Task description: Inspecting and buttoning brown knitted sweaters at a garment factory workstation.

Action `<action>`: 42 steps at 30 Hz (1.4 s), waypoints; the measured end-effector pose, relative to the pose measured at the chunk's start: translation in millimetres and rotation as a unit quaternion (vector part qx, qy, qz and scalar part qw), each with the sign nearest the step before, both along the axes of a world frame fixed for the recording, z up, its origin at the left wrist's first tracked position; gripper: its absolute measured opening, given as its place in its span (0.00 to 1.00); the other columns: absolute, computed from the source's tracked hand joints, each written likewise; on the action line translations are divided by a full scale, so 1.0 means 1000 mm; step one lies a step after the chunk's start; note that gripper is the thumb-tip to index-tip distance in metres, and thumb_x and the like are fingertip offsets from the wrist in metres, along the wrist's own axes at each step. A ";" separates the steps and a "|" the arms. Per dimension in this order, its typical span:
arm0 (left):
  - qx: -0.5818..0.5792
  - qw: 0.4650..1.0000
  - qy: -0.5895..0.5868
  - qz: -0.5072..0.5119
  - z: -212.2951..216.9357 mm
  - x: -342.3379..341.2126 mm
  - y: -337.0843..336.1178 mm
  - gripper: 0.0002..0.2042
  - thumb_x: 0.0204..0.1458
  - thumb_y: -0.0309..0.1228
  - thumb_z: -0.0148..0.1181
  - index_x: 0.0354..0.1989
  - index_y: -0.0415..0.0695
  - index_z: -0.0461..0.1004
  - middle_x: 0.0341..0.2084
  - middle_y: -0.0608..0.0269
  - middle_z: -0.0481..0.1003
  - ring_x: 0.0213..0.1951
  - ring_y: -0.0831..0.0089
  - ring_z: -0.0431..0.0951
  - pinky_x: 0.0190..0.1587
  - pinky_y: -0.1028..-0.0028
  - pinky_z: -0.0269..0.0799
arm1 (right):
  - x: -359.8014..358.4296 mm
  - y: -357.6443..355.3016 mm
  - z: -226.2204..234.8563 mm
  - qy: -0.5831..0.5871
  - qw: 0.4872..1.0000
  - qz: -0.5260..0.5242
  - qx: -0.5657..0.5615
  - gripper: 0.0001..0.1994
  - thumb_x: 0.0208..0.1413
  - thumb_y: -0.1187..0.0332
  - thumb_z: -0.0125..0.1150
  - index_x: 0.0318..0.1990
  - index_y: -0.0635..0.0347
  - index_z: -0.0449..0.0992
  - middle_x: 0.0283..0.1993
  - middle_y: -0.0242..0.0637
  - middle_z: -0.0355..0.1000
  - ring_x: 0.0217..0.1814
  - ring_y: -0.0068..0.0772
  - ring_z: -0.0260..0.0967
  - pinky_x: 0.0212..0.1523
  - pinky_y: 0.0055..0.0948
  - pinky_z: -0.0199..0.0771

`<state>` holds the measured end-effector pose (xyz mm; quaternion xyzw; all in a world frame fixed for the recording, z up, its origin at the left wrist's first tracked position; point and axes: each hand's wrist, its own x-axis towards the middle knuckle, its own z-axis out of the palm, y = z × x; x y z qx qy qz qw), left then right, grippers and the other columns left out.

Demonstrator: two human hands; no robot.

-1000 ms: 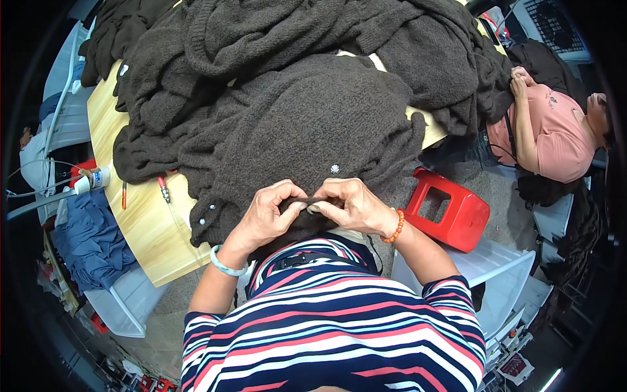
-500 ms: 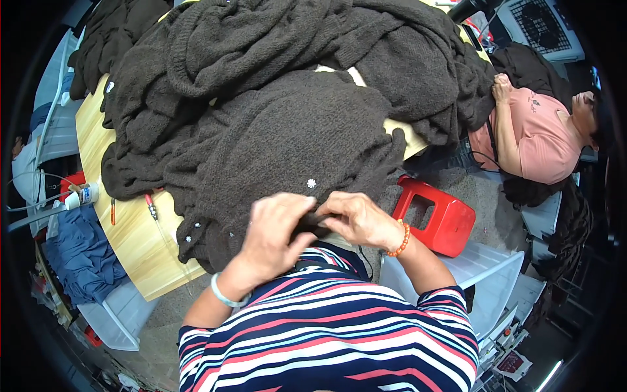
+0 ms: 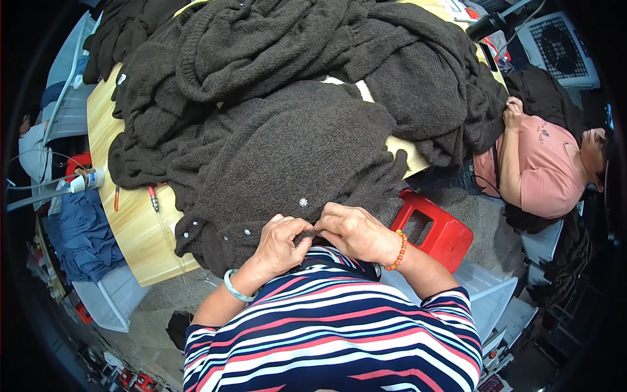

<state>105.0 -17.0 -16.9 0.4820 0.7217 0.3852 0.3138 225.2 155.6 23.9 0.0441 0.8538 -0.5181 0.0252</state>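
Note:
A dark brown knitted garment spreads over the near edge of the table, with several sparkly buttons along its lower part. One button sits just above my hands. My left hand is closed and pinches the garment's near edge. Close beside it, my right hand pinches the same edge with thumb and fingers. A short fold of the knit shows between the two sets of fingertips. The fingertips partly cover the fabric they grip.
More brown knitwear is heaped across the wooden table. A red-handled tool and an orange stick lie at left. Right of me stand a red stool and a plastic bin. A co-worker in pink sits at far right.
My left hand was blurred and its fingers looser; now it has closed on the garment edge beside my right hand. The whole view has shifted slightly.

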 end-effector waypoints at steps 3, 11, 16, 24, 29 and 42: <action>-0.004 0.997 0.066 0.025 0.003 0.004 0.003 0.07 0.37 0.24 0.64 0.29 0.42 0.78 0.20 0.60 0.75 0.24 0.62 0.75 0.34 0.68 0.65 | -0.004 -0.001 -0.007 0.067 0.998 0.015 -0.015 0.05 0.52 0.78 0.58 0.35 0.70 0.75 0.33 0.45 0.67 0.35 0.50 0.72 0.35 0.40 0.74; -0.038 0.936 -0.267 0.225 0.020 -0.001 0.002 0.10 0.50 0.20 0.60 0.42 0.37 0.76 0.35 0.58 0.76 0.36 0.73 0.77 0.42 0.77 0.72 | -0.010 0.010 -0.009 0.004 0.997 0.074 0.011 0.07 0.51 0.80 0.53 0.38 0.70 0.72 0.37 0.53 0.71 0.38 0.56 0.73 0.38 0.43 0.76; 0.007 0.975 0.139 0.176 -0.005 0.008 0.025 0.07 0.49 0.25 0.62 0.37 0.40 0.75 0.32 0.54 0.74 0.32 0.53 0.78 0.32 0.62 0.75 | -0.015 0.010 -0.009 0.031 0.996 0.087 0.014 0.08 0.50 0.77 0.56 0.39 0.67 0.71 0.36 0.50 0.69 0.37 0.55 0.72 0.37 0.45 0.75; -0.022 0.972 0.162 0.166 -0.012 0.011 0.032 0.11 0.50 0.25 0.60 0.43 0.40 0.73 0.33 0.52 0.72 0.33 0.52 0.77 0.34 0.59 0.74 | -0.011 0.014 -0.028 0.061 0.992 0.089 0.073 0.06 0.53 0.76 0.55 0.38 0.66 0.67 0.36 0.49 0.66 0.38 0.55 0.70 0.37 0.45 0.73; -0.034 0.975 0.167 0.140 -0.021 0.005 0.031 0.08 0.50 0.26 0.62 0.38 0.41 0.74 0.31 0.53 0.73 0.31 0.55 0.78 0.33 0.63 0.75 | -0.013 0.018 -0.033 0.061 0.989 0.086 0.106 0.06 0.53 0.75 0.56 0.37 0.65 0.67 0.35 0.48 0.65 0.36 0.54 0.70 0.36 0.45 0.73; 0.021 0.844 -0.512 0.157 -0.036 -0.018 0.014 0.05 0.56 0.26 0.61 0.38 0.38 0.76 0.32 0.68 0.76 0.36 0.83 0.74 0.41 0.82 0.70 | -0.020 0.009 -0.022 0.096 0.993 -0.008 0.061 0.10 0.52 0.74 0.59 0.42 0.63 0.71 0.37 0.47 0.70 0.40 0.51 0.73 0.39 0.41 0.76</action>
